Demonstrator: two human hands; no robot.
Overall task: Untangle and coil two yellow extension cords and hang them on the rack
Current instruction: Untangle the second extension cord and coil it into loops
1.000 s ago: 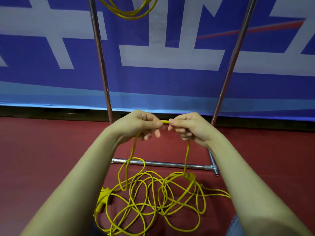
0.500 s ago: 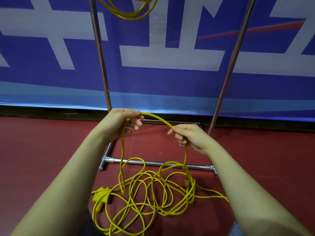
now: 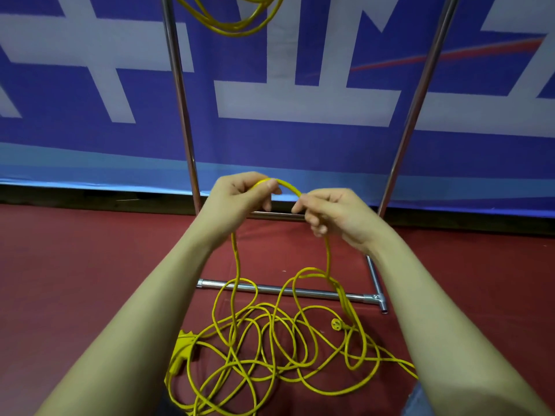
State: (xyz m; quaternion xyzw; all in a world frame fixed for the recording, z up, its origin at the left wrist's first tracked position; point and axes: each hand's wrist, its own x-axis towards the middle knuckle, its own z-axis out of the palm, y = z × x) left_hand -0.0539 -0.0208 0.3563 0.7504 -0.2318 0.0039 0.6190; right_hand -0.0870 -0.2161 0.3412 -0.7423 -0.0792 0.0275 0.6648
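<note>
Both hands, the left (image 3: 240, 195) and the right (image 3: 333, 214), grip a short arch of yellow cord (image 3: 288, 187), apparently to form a coil loop, its tangled rest on the floor (image 3: 75, 265) before the rack (image 3: 180, 100), where another cord (image 3: 234, 24) hangs.

Even, soft indoor light

We see glare on the rack poles (image 3: 179, 94), slight blur on the hands (image 3: 336, 214), and wide-angle bowing at the edges.
</note>
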